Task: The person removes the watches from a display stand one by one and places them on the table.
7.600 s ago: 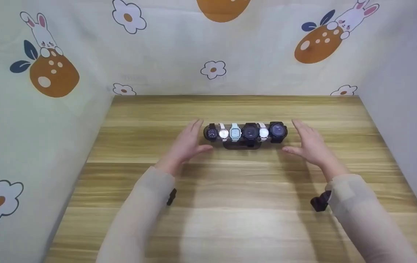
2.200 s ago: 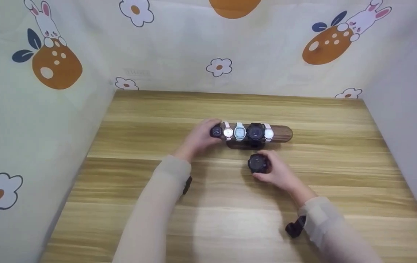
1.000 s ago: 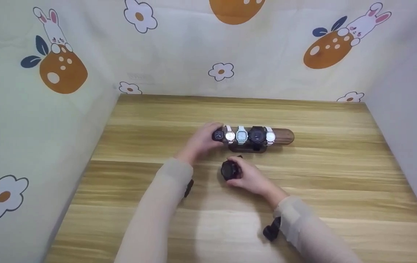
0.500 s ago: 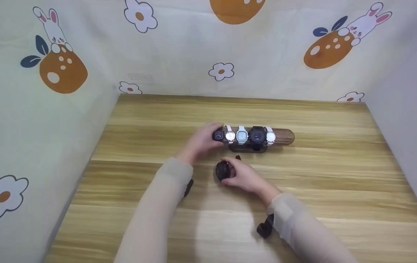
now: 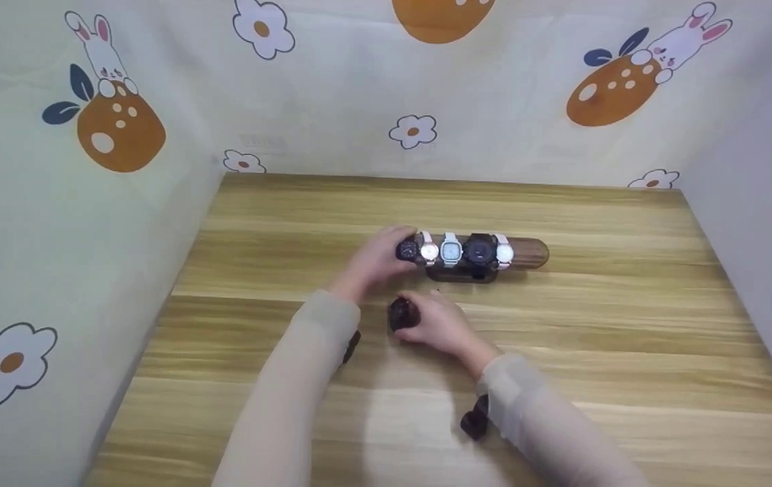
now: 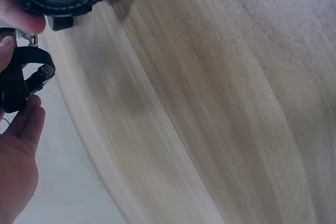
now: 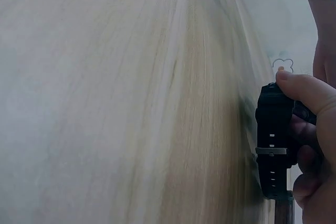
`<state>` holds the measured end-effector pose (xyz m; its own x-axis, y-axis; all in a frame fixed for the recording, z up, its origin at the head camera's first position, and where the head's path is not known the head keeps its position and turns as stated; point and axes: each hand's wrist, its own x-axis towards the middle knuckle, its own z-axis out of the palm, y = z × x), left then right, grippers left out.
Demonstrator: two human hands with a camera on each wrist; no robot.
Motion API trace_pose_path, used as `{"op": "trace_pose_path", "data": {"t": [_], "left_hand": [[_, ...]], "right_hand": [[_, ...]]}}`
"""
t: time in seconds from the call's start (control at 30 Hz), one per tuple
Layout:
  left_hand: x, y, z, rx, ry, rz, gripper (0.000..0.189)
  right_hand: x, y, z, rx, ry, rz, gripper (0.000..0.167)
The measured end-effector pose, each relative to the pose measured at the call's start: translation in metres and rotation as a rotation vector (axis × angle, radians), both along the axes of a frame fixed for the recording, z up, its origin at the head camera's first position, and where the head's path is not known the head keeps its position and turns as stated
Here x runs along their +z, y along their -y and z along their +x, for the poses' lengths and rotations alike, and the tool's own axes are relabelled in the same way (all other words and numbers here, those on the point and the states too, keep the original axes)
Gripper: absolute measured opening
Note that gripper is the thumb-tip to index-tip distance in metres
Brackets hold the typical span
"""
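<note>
My right hand pinches a chunky black digital watch in front of the stand's left part, fingers on one side and thumb on the other. Its black strap and buckle show in the right wrist view. At the left end of a dark wooden watch stand, my left hand grips that end beside a small black square watch. Further along the bar sit a white-strapped watch, a pale blue square watch, a large black watch and another white-strapped watch.
The stand's bare right end shows brown wood grain. Everything rests on a wood-grain table, enclosed by a pale patterned cloth behind and at both sides. A dark wrist camera hangs below the right sleeve.
My left hand has come to grip the stand's left end. My right hand has taken the chunky black watch off the right end, brought it forward and leftward, and turned it.
</note>
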<state>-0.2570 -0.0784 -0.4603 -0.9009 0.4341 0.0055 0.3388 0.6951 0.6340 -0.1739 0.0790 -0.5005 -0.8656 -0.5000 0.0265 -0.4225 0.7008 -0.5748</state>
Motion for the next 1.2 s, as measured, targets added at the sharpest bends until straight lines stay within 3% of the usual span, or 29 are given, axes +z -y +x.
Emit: {"op": "trace_pose_path", "data": {"t": [0.13, 0.33, 0.57, 0.9, 1.2], "left_hand": [[0.000, 0.000, 0.000, -0.013, -0.026, 0.008, 0.068], [0.002, 0.000, 0.001, 0.011, 0.035, 0.032, 0.069], [0.001, -0.001, 0.000, 0.008, 0.028, 0.026, 0.069], [0.000, -0.001, 0.000, 0.022, 0.066, 0.061, 0.068], [-0.002, 0.000, -0.003, -0.028, -0.031, 0.007, 0.069]], "right_hand": [[-0.002, 0.004, -0.001, -0.006, 0.000, 0.037, 0.070], [-0.001, 0.006, -0.003, -0.002, 0.012, 0.038, 0.071], [-0.001, 0.004, -0.003, 0.012, 0.005, 0.020, 0.073], [0.001, -0.003, -0.003, 0.012, 0.062, -0.028, 0.077], [0.006, -0.017, -0.007, 0.019, 0.053, -0.051, 0.078]]}}
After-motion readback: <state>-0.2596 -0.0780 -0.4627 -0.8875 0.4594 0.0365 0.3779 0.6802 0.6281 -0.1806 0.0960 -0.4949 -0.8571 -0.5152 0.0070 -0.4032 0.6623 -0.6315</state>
